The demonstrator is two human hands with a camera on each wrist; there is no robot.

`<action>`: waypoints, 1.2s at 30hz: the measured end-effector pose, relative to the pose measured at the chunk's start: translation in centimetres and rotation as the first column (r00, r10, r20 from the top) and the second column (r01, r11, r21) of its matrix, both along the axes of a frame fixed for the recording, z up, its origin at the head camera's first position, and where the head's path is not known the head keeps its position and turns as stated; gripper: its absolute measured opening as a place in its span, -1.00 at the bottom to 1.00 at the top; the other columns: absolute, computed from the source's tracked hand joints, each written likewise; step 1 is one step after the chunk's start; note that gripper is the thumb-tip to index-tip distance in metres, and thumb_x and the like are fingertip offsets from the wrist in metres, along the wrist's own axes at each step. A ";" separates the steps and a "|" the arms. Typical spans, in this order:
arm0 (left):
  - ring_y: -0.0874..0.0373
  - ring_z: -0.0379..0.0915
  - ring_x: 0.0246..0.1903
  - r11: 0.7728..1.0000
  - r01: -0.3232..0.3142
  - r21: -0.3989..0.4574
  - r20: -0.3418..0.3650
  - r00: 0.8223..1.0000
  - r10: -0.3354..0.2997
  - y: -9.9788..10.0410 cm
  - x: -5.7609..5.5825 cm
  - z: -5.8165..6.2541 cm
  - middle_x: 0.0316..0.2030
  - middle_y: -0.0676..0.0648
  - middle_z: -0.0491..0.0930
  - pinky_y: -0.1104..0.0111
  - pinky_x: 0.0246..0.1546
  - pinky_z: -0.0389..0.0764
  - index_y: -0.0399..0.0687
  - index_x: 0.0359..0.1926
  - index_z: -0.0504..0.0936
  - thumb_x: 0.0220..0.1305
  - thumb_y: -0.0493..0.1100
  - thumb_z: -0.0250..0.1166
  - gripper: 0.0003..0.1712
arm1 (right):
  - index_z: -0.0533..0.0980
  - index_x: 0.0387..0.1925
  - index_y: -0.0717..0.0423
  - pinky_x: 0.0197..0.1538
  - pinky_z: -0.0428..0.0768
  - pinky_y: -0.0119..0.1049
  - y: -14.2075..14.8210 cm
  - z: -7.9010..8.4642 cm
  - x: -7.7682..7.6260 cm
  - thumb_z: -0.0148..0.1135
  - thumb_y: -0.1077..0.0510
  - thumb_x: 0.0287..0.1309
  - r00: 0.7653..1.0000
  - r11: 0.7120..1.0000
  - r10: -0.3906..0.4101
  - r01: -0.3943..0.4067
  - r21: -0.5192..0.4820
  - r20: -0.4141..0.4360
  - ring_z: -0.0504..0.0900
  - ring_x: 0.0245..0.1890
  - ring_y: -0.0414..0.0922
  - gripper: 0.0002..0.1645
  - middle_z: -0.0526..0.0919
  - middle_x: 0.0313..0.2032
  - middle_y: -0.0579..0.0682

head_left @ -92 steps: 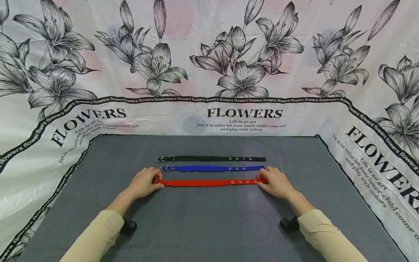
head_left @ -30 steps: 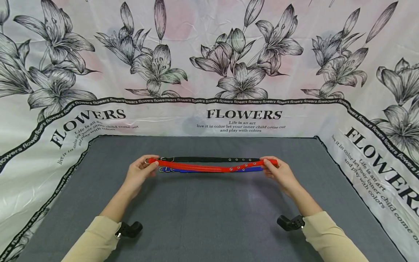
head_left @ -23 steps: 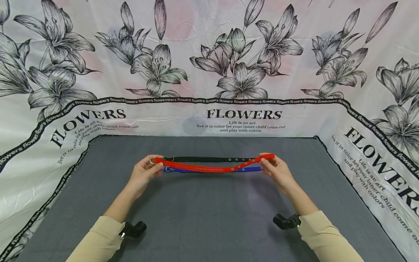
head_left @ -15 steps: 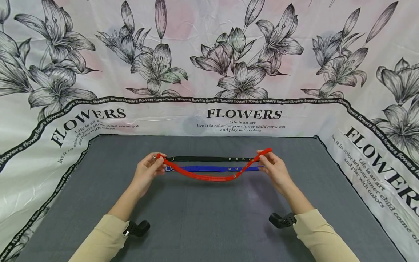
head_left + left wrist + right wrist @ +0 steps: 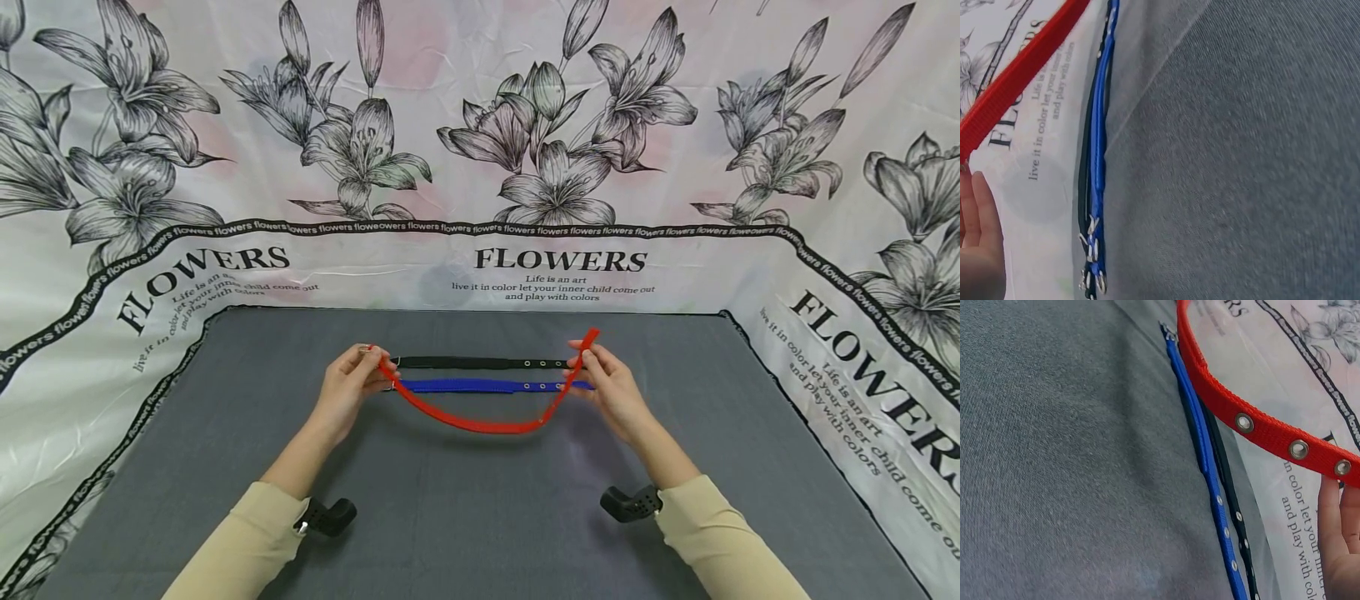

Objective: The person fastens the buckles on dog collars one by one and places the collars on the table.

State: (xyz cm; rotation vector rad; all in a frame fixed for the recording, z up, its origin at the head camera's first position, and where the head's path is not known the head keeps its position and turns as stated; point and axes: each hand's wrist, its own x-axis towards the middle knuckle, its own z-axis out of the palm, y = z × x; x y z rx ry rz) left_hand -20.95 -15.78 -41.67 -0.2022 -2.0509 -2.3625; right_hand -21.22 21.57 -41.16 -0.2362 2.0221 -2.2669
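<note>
A red collar [image 5: 480,427] with metal eyelets hangs between my hands in a U-shaped sag above the table. My left hand [image 5: 347,387] pinches its buckle end, mostly hidden by the fingers. With thumb and fingers, my right hand [image 5: 613,387] grips near the eyelet end, whose tip sticks up past the fingertips. Behind it a blue collar [image 5: 465,386] and a black collar [image 5: 465,363] lie flat and parallel. In the left wrist view the metal buckle [image 5: 1092,250] of the blue collar shows. The right wrist view shows the red collar's eyelets [image 5: 1298,449].
A grey cloth [image 5: 480,517] covers the table surface. Behind it rises a white sheet [image 5: 420,283] printed with lilies and lettering. Black devices are strapped at both wrists, the left camera [image 5: 330,517] and the right camera [image 5: 628,504].
Both hands have lifted the red collar off the table from in front of the blue one. They have since drawn closer together, and the collar's middle now sags deeper toward me.
</note>
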 end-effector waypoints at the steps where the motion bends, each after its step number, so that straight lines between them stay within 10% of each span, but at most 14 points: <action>1: 0.17 0.60 -0.29 1.000 0.000 -0.005 0.009 1.000 0.000 0.1 -0.1 0.0 -0.39 0.04 0.62 0.36 -0.18 0.59 -0.12 -0.23 0.50 0.30 0.03 0.12 -0.70 | 0.30 0.17 0.19 -0.09 0.59 -0.16 -0.2 0.0 0.0 -0.08 0.04 0.36 1.000 1.000 -0.001 0.001 0.005 0.005 0.58 -0.25 -0.22 -0.55 0.46 -0.24 0.01; 10: 0.11 0.50 -0.32 0.983 -0.064 -0.170 0.091 0.993 0.080 1.4 -0.3 0.2 -0.46 0.05 0.47 0.37 -0.29 0.59 -0.19 0.05 0.51 0.29 0.18 0.05 -0.43 | 0.30 0.21 0.13 0.01 0.47 0.12 -1.3 -0.6 0.1 -0.06 -0.08 0.33 0.996 0.992 0.059 -0.067 0.108 0.069 0.50 -0.25 -0.09 -0.46 0.42 -0.28 -0.03; 19: -0.10 0.47 -0.35 0.965 0.013 -0.260 0.134 0.991 0.023 2.5 -0.4 0.2 -0.42 -0.08 0.42 0.26 -0.34 0.59 0.04 0.05 0.56 0.31 0.18 0.03 -0.54 | 0.30 0.23 0.15 -0.04 0.50 0.10 -2.6 -0.9 0.1 -0.06 -0.09 0.33 0.990 0.975 0.087 -0.108 0.193 0.113 0.44 -0.17 0.14 -0.43 0.40 -0.22 0.22; 25: 0.11 0.43 -0.48 0.940 0.068 -0.333 0.163 0.986 -0.014 3.2 -0.3 0.5 -0.43 -0.12 0.46 0.16 -0.28 0.53 0.02 0.01 0.60 0.31 0.12 0.08 -0.59 | 0.38 0.18 0.06 -0.14 0.55 -0.04 -3.4 -1.1 0.0 -0.03 -0.05 0.33 0.986 0.962 0.092 -0.124 0.245 0.139 0.39 -0.15 0.27 -0.52 0.37 -0.17 0.37; 36: 0.15 0.45 -0.51 0.966 0.049 -0.253 0.200 0.980 0.003 4.4 -0.4 0.5 -0.44 -0.13 0.50 0.27 -0.36 0.57 -0.16 -0.14 0.49 0.21 0.09 0.22 -0.59 | 0.32 0.03 0.25 -0.22 0.56 -0.09 -4.7 -1.1 -0.3 0.01 0.01 0.31 0.991 0.944 0.042 -0.081 0.319 0.126 0.49 -0.30 0.08 -0.58 0.51 -0.29 0.15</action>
